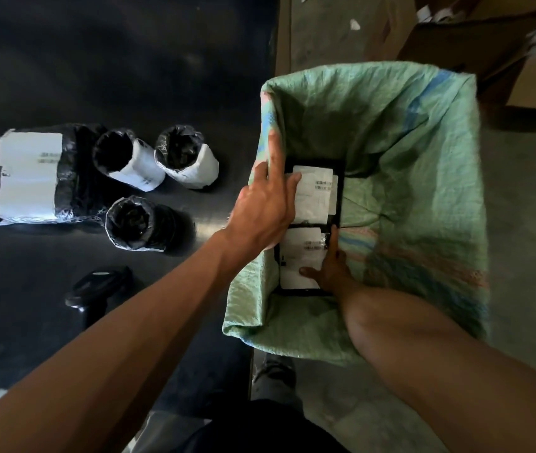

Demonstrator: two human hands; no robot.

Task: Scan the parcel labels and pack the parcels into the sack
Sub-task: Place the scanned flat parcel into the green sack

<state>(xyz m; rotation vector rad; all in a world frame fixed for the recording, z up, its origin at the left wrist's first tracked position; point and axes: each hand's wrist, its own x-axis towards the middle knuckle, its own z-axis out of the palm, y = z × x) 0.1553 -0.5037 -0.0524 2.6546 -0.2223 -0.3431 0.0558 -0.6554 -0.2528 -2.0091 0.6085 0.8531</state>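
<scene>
Far left on black tabletop [113, 60]: long flat parcel [27, 174], glossy black plastic wrap, white label, barcode too blurred to read. Right of it, three rolled parcels [127, 160], crinkled black film, open ends up, two with white labels. Near you, black scanner [99, 282] lies on table. Your left hand [260, 214] rests on green woven sack [407, 158] rim, fingers straight. Inside sack, two flat black labelled parcels [315, 194], end to end, long axes running near-far; print unreadable. Your right hand [328, 269] presses nearer one, fingers flat.
</scene>
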